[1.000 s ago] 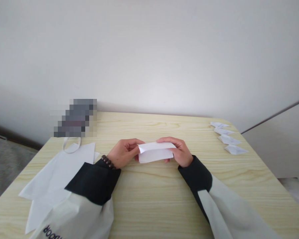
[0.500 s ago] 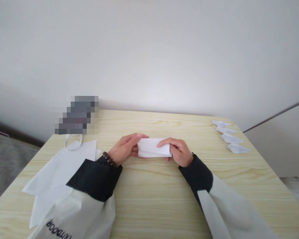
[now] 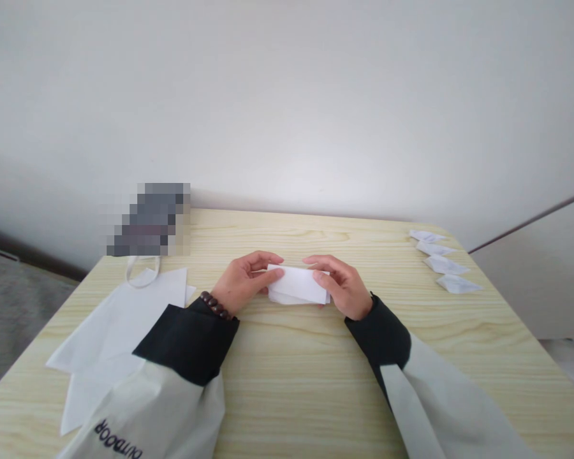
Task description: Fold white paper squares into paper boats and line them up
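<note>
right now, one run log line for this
left hand: holds folded paper; right hand: holds same paper; right side: four folded pieces; left side: white sheets

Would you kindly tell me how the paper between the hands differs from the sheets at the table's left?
The folded paper is a small layered oblong; the loose sheets are larger and spread flat, overlapping.
The folded paper is held by the left hand and right hand; the loose sheets lie on the table.
Both are white.
</note>
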Tool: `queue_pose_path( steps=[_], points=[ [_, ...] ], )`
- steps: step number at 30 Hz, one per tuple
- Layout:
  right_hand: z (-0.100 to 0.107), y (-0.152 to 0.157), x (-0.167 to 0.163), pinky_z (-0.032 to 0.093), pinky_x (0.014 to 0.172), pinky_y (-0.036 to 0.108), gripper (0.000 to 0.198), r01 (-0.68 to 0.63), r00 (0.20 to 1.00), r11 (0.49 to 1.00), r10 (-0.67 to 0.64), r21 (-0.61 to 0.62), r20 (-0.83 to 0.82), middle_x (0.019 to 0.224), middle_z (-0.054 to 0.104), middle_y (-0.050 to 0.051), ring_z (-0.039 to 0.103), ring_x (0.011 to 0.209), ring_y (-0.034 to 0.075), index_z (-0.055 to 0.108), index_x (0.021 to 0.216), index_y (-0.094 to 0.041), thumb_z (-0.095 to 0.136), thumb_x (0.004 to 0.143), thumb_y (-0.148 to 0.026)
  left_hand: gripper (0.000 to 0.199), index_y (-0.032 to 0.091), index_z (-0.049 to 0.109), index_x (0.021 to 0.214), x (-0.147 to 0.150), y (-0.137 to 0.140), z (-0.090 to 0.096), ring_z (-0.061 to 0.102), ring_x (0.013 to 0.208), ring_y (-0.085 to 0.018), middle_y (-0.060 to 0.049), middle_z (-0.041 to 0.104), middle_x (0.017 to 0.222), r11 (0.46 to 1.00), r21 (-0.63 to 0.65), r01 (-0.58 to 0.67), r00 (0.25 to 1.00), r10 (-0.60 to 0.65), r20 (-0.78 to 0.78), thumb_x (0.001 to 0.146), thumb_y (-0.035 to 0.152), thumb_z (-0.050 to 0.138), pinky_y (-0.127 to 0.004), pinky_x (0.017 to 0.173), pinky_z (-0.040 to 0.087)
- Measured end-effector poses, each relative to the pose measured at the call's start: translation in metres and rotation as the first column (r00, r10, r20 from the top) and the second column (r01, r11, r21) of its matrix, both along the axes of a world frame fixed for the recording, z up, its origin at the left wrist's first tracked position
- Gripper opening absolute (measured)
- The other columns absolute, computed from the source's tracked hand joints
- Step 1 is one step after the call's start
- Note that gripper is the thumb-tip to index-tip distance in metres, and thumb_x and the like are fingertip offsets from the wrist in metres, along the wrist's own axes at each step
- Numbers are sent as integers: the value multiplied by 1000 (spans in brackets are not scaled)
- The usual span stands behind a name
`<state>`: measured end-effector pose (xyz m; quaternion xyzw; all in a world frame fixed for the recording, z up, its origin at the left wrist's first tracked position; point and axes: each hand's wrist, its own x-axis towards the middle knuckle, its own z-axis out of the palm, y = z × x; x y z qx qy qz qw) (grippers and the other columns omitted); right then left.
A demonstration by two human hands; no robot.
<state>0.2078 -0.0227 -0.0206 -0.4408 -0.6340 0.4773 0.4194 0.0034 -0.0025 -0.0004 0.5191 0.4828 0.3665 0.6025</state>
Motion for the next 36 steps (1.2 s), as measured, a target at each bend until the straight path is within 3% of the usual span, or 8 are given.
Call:
queue_pose_path(
  steps=[4,10,16,22,26,32,36],
  points=[
    [-5,3,-1,37,43,20,30,23,999,999,-24,36,29,80,64,2,48,51,8,57,106,-20,56,81,-37,41,15,63,89,2,-1,1,55,59,-11,-1,62,71,1000,-19,-7,1000,7,5,65,48,69,-20,50,45],
    [-5,3,-3,36,40,19,26,75,997,997,-75,34,6,78,64,1,44,46,6,56,100,-20,59,79,-36,34,14,62,66,2,-2,1,47,45,-8,3,55,49,999,-11,48,989,-49,-139,66,48,67,-18,42,38],
    [-3,4,-7,49,40,24,33,137,989,986,-142,-96,-51,73,61,1,54,53,12,57,95,-21,65,72,-42,31,14,65,75,4,-2,-1,54,51,-11,0,65,59,1000,-5,-10,994,9,-111,62,41,73,-20,48,42],
    [-4,6,-8,43,44,21,26,200,978,977,-204,-76,-49,59,59,-2,51,50,10,62,84,-17,68,70,-38,34,13,64,81,1,0,-8,61,60,-14,-1,68,69,1000,15,-24,997,25,-67,58,34,77,-23,55,48],
    [-5,7,-7,44,48,23,28,236,971,969,-239,-72,-30,62,63,0,54,52,10,66,87,-17,67,70,-39,35,14,63,83,1,0,-7,65,64,-17,-3,70,72,999,-14,-31,998,30,-56,60,37,76,-25,59,53],
    [-3,6,-6,50,50,26,35,252,964,961,-260,-115,-63,72,69,1,61,59,14,66,96,-19,68,69,-42,29,14,62,79,4,-2,1,62,44,-15,-2,64,49,996,-82,37,988,-49,-148,72,42,66,-22,44,51],
    [-2,6,-4,50,52,25,38,213,973,970,-221,-113,-66,73,69,1,61,60,14,65,101,-18,67,71,-41,33,13,60,77,4,-2,3,59,39,-14,-2,62,45,995,-98,29,988,-43,-151,77,45,60,-21,41,49]
  ],
)
